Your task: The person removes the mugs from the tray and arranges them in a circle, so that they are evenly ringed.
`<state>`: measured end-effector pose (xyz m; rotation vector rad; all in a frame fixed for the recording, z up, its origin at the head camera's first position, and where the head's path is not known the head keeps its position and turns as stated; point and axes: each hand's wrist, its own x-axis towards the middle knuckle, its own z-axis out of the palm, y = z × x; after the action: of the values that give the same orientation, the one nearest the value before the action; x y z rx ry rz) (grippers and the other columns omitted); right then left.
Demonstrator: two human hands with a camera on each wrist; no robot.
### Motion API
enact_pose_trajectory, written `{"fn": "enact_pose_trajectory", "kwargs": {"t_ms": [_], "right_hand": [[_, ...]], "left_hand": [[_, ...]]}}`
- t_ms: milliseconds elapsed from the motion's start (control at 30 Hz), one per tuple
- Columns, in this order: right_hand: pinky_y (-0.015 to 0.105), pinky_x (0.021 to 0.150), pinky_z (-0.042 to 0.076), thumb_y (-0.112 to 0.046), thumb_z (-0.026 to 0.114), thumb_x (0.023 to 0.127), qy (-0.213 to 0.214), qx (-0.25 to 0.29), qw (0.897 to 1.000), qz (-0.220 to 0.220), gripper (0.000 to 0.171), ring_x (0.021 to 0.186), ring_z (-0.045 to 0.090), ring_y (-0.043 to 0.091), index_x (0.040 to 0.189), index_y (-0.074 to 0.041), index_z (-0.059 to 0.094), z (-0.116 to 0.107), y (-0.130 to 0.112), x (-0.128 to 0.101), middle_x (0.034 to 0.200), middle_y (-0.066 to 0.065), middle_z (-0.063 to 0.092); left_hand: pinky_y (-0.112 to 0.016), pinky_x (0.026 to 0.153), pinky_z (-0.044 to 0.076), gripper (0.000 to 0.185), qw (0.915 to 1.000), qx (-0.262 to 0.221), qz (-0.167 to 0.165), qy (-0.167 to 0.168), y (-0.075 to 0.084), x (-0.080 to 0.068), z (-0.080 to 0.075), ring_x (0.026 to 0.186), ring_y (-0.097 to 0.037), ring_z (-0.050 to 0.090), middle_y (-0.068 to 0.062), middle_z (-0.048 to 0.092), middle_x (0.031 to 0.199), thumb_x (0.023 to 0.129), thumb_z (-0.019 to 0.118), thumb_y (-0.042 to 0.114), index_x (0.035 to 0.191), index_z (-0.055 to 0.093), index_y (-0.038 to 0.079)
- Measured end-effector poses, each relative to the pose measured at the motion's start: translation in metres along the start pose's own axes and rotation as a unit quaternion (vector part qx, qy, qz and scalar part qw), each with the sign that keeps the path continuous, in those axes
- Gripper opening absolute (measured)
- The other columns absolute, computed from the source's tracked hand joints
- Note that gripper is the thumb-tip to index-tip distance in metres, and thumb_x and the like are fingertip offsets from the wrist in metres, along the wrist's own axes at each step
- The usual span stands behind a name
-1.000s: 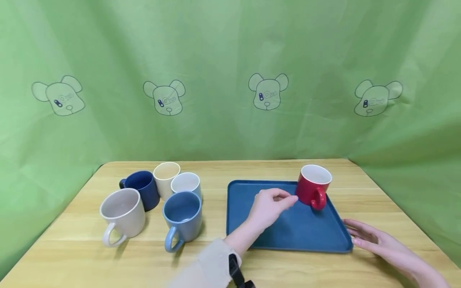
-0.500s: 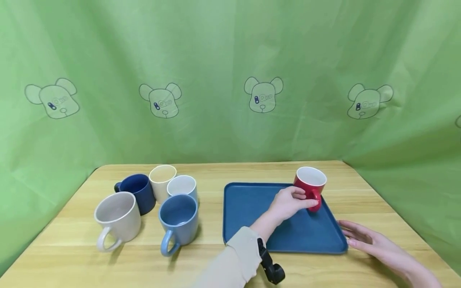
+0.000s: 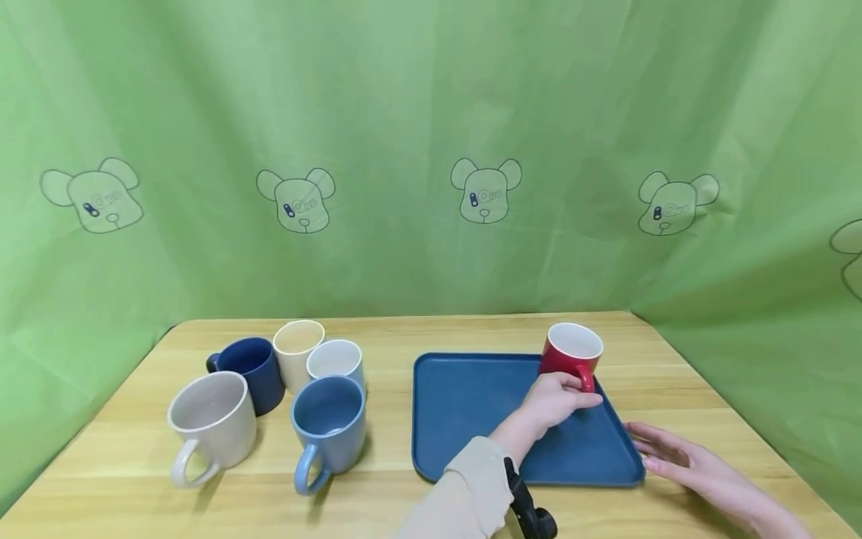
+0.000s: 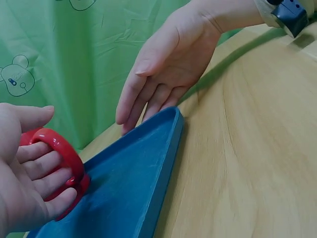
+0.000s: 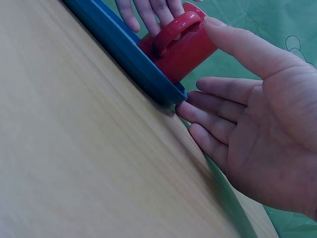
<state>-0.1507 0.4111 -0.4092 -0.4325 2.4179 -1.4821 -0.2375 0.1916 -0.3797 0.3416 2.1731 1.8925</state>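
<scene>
A red mug (image 3: 569,352) stands upright in the far right corner of a blue tray (image 3: 471,404) on the wooden table. My left hand (image 3: 559,395) reaches across the tray and grips the mug by its handle (image 4: 59,148); in the left wrist view the fingers (image 4: 44,181) curl through the loop. The right hand (image 3: 667,453) lies flat and open on the table, with its fingertips (image 5: 190,111) against the tray's right rim (image 5: 124,49). In the right wrist view the red mug (image 5: 183,49) sits just behind that rim.
Several mugs cluster at the table's left: a beige one (image 3: 212,419), a light blue one (image 3: 330,423), a dark blue one (image 3: 249,370), a cream one (image 3: 298,352) and a pale one (image 3: 335,363). Green cloth (image 3: 431,150) closes off the back and sides.
My left hand moved right across the tray to the red mug and took hold of its handle. The right hand stayed by the tray's rim.
</scene>
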Motion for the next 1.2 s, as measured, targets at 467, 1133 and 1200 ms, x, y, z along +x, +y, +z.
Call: {"fn": "enact_pose_trajectory", "kwargs": {"t_ms": [467,1133,1200], "right_hand": [[0.014,0.084,0.04,-0.007,0.036,0.1,-0.005,0.017,1.0,-0.012,0.052,0.112,0.041,-0.013,0.14,0.016,0.012,-0.001,0.001,0.001,0.125,-0.031,0.043],[0.014,0.085,0.039,-0.012,0.037,0.1,-0.008,0.021,1.0,0.02,0.056,0.111,0.04,-0.015,0.142,0.012,0.008,-0.002,0.002,0.0,0.122,-0.034,0.044],[0.014,0.085,0.039,-0.011,0.037,0.1,-0.009,0.023,1.0,0.015,0.056,0.111,0.04,-0.015,0.142,0.012,0.008,-0.002,0.002,0.0,0.123,-0.034,0.044]], "left_hand": [[-0.023,0.051,0.036,0.025,0.9949,-0.081,-0.014,0.059,-0.005,0.002,0.008,0.056,-0.01,0.052,-0.004,0.06,0.058,0.087,0.064,0.019,0.067,0.061,0.005],[-0.022,0.048,0.038,0.022,0.9855,-0.127,-0.051,0.1,-0.007,-0.02,-0.018,0.053,-0.009,0.056,-0.003,0.06,0.056,0.085,0.066,0.02,0.071,0.067,0.004],[-0.022,0.049,0.039,0.022,0.9863,-0.128,-0.048,0.093,-0.007,-0.023,-0.024,0.054,-0.009,0.056,-0.003,0.06,0.057,0.086,0.066,0.021,0.072,0.067,0.004]]}}
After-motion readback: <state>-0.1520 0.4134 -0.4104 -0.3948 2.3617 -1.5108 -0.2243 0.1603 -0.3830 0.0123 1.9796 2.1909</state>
